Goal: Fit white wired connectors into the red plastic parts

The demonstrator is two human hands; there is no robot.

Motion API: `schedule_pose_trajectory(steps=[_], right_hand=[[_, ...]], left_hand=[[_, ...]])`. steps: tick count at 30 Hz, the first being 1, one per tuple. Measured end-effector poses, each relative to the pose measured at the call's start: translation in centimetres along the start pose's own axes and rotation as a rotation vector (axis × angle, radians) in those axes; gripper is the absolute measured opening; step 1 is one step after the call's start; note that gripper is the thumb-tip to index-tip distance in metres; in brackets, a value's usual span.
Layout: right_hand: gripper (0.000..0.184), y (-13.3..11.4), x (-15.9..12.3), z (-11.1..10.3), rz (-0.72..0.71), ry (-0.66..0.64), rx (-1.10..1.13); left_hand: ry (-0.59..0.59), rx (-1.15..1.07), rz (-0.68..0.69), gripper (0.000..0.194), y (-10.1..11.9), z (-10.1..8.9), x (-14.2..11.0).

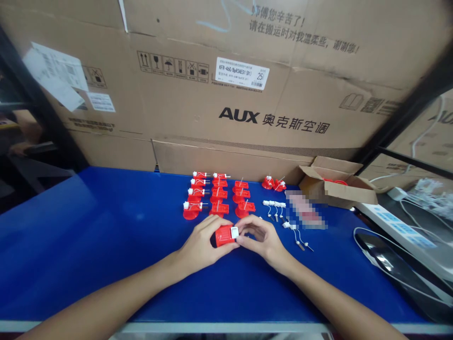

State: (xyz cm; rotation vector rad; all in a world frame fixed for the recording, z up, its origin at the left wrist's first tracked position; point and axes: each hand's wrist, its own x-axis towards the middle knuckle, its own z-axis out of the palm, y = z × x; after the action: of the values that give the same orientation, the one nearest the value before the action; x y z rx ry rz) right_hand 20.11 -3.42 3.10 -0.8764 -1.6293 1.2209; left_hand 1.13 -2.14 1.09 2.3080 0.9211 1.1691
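- The left hand (202, 242) is clenched around a red plastic housing (222, 236), which sits at lower centre of the frame, held just above the desk (71, 236). The fingers wrap its body, giving a firm support from one side.
- The right hand (264, 238) is curved inward, with its fingertips at a white block (234, 232) on the end of the housing. Whether they are gripping the block or only touching it cannot be determined. Holding the housing between both hands leaves the white end exposed and within reach of the right fingers.
- Red plastic units (218, 194) stand in short columns directly above the hands, at centre. The regular spacing keeps each unit separate and easy to count.
- Two further red units (273, 184) sit together to the upper right of the columns.
- White connectors with thin wires (274, 204) lie grouped right of the columns, nearest the right hand, where they can be reached easily.
- An open cardboard box (336, 185) stands at the right rear of the desk, with red material visible inside.
- A white power strip (396, 222) lies along the right edge of the desk.
- A large AUX carton (226, 80) stands upright behind the desk and fills the upper frame.
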Motion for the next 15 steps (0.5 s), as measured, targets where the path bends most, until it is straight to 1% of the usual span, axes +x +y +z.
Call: schedule_pose_trajectory(steps=[10, 15], right_hand=[[0.019, 0.02, -0.14, 0.03, 0.013, -0.026, 0.0], [0.009, 0.33, -0.22, -0.27, 0.026, -0.058, 0.077]], left_hand=[[0.003, -0.005, -0.012, 0.025, 0.25, -0.07, 0.07], [-0.009, -0.013, 0.014, 0.027, 0.45, -0.06, -0.24]])
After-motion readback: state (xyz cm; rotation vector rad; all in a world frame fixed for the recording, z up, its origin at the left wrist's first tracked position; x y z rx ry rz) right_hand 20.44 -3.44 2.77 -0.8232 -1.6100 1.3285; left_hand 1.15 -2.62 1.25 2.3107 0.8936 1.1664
